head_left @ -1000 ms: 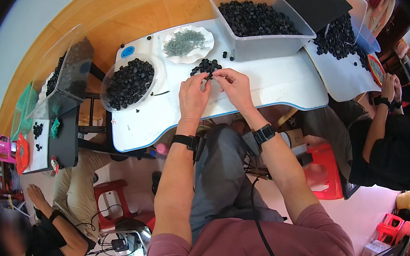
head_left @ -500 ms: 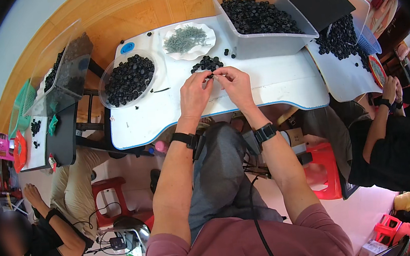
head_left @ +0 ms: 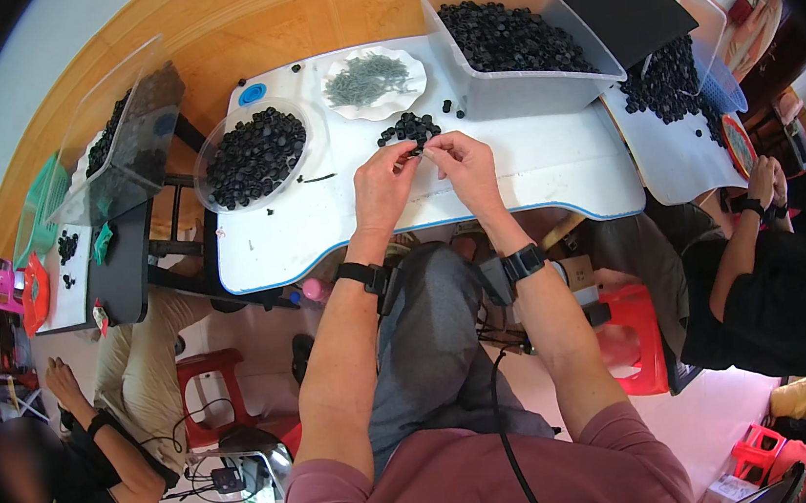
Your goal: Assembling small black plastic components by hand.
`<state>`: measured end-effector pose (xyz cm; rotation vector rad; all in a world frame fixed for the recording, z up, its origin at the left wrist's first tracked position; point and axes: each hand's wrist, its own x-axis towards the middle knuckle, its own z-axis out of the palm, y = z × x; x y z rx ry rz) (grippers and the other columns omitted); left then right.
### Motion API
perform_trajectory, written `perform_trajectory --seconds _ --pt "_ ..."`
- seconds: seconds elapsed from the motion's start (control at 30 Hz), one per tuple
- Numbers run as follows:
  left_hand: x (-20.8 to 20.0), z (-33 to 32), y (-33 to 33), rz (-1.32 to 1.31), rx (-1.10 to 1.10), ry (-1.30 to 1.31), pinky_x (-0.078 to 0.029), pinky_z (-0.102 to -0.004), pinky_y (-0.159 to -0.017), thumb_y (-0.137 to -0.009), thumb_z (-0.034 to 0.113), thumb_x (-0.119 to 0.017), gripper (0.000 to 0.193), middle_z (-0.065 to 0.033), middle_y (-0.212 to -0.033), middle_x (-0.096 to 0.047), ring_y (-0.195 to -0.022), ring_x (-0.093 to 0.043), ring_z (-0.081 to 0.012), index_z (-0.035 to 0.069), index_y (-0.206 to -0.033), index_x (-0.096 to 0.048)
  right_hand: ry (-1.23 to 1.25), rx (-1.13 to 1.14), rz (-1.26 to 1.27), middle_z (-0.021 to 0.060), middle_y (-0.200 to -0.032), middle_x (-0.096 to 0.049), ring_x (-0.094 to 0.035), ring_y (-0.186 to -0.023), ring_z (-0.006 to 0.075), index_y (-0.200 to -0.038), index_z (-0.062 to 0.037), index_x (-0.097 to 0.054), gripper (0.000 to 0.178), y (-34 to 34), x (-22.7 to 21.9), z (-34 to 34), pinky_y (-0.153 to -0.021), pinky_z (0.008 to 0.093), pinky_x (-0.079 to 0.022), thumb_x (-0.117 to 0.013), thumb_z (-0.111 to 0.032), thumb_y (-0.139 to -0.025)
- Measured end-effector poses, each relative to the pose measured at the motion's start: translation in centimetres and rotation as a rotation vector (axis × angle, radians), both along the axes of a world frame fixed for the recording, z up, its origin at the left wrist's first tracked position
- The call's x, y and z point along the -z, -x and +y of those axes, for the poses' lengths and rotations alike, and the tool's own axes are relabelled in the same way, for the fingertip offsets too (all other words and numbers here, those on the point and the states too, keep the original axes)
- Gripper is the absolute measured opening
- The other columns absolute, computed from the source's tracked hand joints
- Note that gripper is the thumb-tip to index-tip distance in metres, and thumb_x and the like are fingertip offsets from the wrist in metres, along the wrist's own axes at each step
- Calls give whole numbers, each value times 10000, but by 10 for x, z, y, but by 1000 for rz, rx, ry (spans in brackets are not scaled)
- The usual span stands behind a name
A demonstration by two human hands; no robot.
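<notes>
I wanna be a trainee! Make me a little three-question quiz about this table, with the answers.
1. Where is the white, wavy-edged plate: (a) left of the large translucent rectangular plastic bin, (b) right of it, or (c) inside it?
2. True or false: the left hand and right hand are close together, near a loose heap of small black pieces.
3. What lies on the plate?

Key: 1. a; 2. true; 3. a pile of thin grey-green strips.
</notes>
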<state>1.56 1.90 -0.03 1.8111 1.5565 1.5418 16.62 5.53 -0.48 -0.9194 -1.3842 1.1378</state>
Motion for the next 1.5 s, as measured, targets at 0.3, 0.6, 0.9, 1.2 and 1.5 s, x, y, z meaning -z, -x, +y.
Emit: perform_trajectory --seconds 0.3,0.6,0.9,1.2,1.5 --pt "1 0 0 -31 9 -2 -570 -339 -702 -843 52 -729 213 -142 -944 -727 -773 -719 -260 29 -1055 -715 -3 -8 -82 1 -716 -651 -546 -603 49 -903 16 -722 92 1 3 1 -534 222 -442 -712 -71 -876" --pt "0 -1 -1 -5 20 -30 -576 -332 -721 -843 41 -722 170 -151 -941 -731 -791 -725 -266 4 -1009 -725 -9 -9 -134 3 -705 -646 -547 -604 54 -889 21 -716 111 0 2 0 -543 224 -444 -706 -90 -880" --pt "-3 -2 -2 -322 54 127 -563 -265 -779 -885 59 -731 230 -105 -947 -747 -863 -704 -118 -1 -1104 -701 -85 7 17 1 -777 -660 -545 -657 52 -999 2 -739 137 2 -1 -1 -590 220 -454 -678 -82 -910" --pt "-1 0 7 -244 136 89 -516 -249 -692 -849 27 -741 207 -37 -1001 -683 -803 -618 -103 22 -1055 -726 -15 -148 22 18 -888 -698 -593 -727 64 -1044 19 -722 160 -5 2 3 -638 226 -487 -669 -60 -916" --pt "-3 1 5 -204 170 83 -486 -240 -642 -820 27 -763 194 -26 -939 -657 -787 -600 -91 48 -1011 -739 52 -238 44 32 -888 -700 -613 -735 70 -1039 27 -700 151 -17 -11 1 -630 217 -478 -673 -34 -904"
